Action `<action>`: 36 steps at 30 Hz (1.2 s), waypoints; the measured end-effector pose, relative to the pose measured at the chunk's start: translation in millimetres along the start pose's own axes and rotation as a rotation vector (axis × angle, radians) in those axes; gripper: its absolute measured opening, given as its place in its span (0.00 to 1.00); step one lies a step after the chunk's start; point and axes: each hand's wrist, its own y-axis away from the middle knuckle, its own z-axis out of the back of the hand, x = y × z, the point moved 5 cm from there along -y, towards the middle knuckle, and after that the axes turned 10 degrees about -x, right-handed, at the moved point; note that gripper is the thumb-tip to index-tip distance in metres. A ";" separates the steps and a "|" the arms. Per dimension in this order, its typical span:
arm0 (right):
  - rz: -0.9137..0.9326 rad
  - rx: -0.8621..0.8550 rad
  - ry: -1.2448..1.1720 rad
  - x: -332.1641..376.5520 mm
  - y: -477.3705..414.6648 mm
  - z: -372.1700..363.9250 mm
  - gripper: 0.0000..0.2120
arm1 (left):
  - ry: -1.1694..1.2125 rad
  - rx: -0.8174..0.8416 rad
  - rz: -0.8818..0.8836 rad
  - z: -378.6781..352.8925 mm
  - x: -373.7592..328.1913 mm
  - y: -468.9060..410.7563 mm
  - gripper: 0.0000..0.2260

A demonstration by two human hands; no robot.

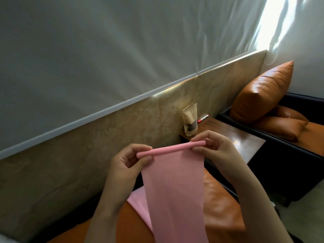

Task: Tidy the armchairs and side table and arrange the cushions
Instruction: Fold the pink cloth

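A long pink band of stretchy cloth (173,190) hangs down in front of me, its top end rolled into a thin tube. My left hand (128,160) pinches the left end of the roll. The roll's right end is pinched by my right hand (212,146). Below the band lies the orange leather seat of the near armchair (220,213). On the far armchair (298,137) an orange cushion (263,92) stands tilted against the back, and a second orange cushion (282,127) lies flat. The wooden side table (245,141) sits between the two chairs.
A brown paper pouch (190,121) stands at the back of the side table, with a red and white marker (203,118) beside it. A tan padded wall panel (105,137) and grey curtain (122,50) run behind. Pale floor (312,195) shows at right.
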 end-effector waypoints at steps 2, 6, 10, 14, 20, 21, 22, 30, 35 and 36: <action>-0.008 0.008 0.004 0.7 0.2 -1.7 0.11 | 0.013 0.004 0.013 -1.8 0.3 -0.1 0.07; -0.019 0.008 -0.001 1.7 0.3 -1.9 0.10 | 0.073 0.044 0.066 -5.0 0.8 2.6 0.09; -0.027 0.007 -0.055 1.3 1.1 -0.8 0.07 | 0.130 0.028 0.082 -3.3 0.0 1.9 0.08; -0.013 0.025 -0.101 3.5 2.2 1.2 0.08 | 0.206 0.012 0.124 -1.7 1.3 1.0 0.08; -0.025 -0.021 -0.067 5.6 1.0 6.4 0.07 | 0.190 -0.053 0.109 5.2 1.9 -2.6 0.09; -0.023 -0.025 -0.065 5.7 1.2 6.6 0.07 | 0.184 -0.053 0.110 5.0 2.0 -3.0 0.09; -0.021 -0.026 -0.065 5.6 1.2 6.3 0.07 | 0.181 -0.055 0.109 5.0 2.0 -3.1 0.10; -0.031 -0.058 -0.040 4.7 2.5 4.8 0.06 | 0.069 -0.088 0.070 10.0 1.7 -2.9 0.11; -0.024 -0.054 -0.026 2.7 0.5 3.1 0.12 | 0.027 -0.048 0.034 9.9 0.0 -2.1 0.10; -0.025 -0.047 -0.022 2.3 0.3 2.4 0.14 | 0.023 -0.043 0.027 9.9 -0.6 -2.0 0.09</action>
